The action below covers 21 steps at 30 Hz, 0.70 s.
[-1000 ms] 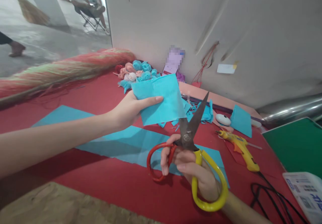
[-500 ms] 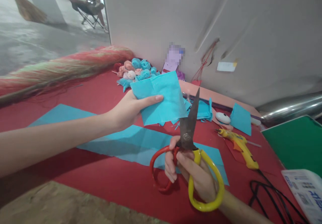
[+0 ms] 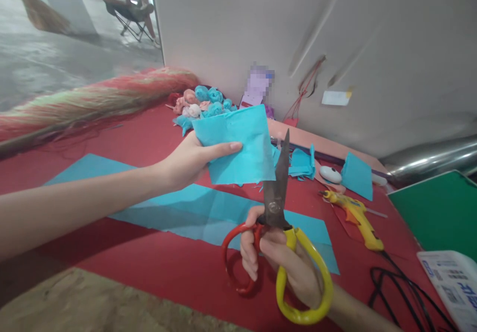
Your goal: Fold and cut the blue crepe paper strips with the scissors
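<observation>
My left hand (image 3: 197, 160) pinches a folded piece of blue crepe paper (image 3: 242, 148), thumb on the near face and fingers hidden behind it. Below it, my right hand (image 3: 283, 257) grips scissors (image 3: 275, 207) with one red and one yellow handle. The blades point up and stand slightly apart, by the paper's lower right corner; one blade lies partly behind the paper. Under my left forearm a long strip of blue crepe paper (image 3: 208, 212) is spread over the red table (image 3: 149, 267).
A pile of blue, pink and white paper flowers (image 3: 208, 103) lies at the back. To the right are a yellow glue gun (image 3: 354, 217) with a black cord, blue paper pieces (image 3: 357, 175) and a green board (image 3: 439, 212). A broom (image 3: 93, 98) lies along the left.
The scissors have shifted slightly left and their handles a little down. The paper's right edge has turned slightly, with my left hand staying nearly in place.
</observation>
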Each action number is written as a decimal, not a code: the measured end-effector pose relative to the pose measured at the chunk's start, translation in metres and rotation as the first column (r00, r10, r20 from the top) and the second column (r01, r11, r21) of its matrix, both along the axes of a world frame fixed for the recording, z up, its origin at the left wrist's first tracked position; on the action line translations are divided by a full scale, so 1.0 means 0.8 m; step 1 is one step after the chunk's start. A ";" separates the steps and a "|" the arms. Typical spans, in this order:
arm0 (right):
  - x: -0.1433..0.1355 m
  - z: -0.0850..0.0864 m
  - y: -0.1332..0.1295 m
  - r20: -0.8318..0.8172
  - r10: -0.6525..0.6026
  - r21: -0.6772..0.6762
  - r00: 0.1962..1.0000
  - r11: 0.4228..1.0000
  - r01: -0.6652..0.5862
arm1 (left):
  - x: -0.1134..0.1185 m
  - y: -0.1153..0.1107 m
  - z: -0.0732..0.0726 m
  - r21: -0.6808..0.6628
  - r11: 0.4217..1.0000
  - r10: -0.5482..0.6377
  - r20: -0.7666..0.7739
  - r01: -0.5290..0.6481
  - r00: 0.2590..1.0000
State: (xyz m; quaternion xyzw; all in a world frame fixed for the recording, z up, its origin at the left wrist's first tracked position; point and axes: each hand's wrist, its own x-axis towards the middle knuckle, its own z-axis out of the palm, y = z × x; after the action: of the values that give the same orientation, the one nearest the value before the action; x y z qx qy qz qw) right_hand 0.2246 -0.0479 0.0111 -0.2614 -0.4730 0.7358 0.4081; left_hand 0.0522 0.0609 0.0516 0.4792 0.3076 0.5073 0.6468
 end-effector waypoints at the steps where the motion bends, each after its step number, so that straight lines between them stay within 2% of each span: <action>1: 0.000 0.000 0.000 0.000 -0.008 0.007 1.000 1.000 0.008 | 0.000 0.000 -0.001 0.003 1.000 -0.009 -0.009 0.009 1.000; 13: -0.003 -0.008 0.002 -0.011 -0.057 0.023 0.998 0.998 0.058 | 0.001 -0.001 -0.003 -0.008 0.998 -0.066 -0.007 0.066 0.998; 21: -0.007 0.003 -0.001 -0.009 -0.056 -0.013 0.998 0.998 0.056 | 0.000 -0.002 -0.003 -0.009 0.997 -0.071 0.014 0.071 0.997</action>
State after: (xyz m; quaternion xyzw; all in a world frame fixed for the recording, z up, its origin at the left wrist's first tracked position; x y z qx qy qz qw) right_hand 0.2189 -0.0489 0.0137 -0.2737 -0.4586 0.7285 0.4291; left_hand 0.0525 0.0593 0.0494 0.4834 0.2884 0.4858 0.6687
